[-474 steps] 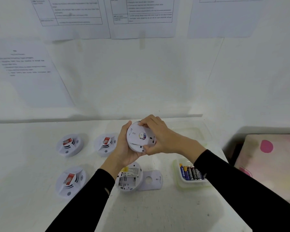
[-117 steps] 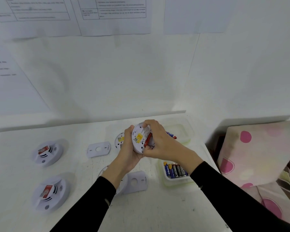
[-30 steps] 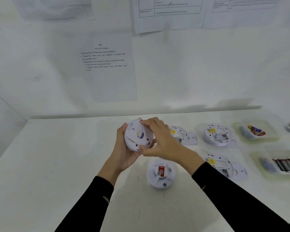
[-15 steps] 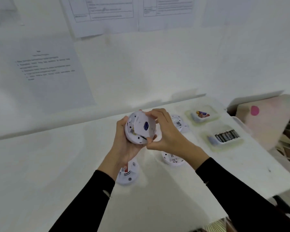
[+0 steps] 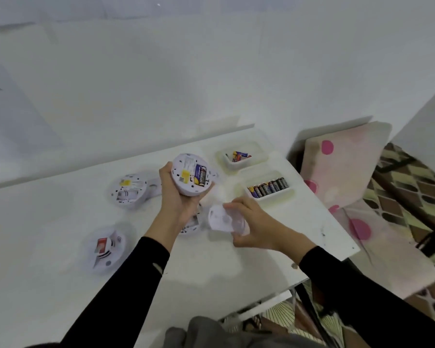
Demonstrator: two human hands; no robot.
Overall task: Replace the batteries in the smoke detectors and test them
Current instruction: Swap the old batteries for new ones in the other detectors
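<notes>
White table point(image 5: 60, 247) pushed against a white wall, with a polka-dot cushion point(image 5: 342, 167) off to the right. Two clear tubs at the far right: the far tub point(image 5: 259, 156) has a few loose batteries, the near tub point(image 5: 286, 194) a neat row of them. The left hand point(image 5: 178, 199) grips an open smoke detector point(image 5: 191, 174) above the table, and the battery inside reads Eveready. The right hand point(image 5: 251, 222) pinches a blurry white cover plate point(image 5: 221, 219).
</notes>
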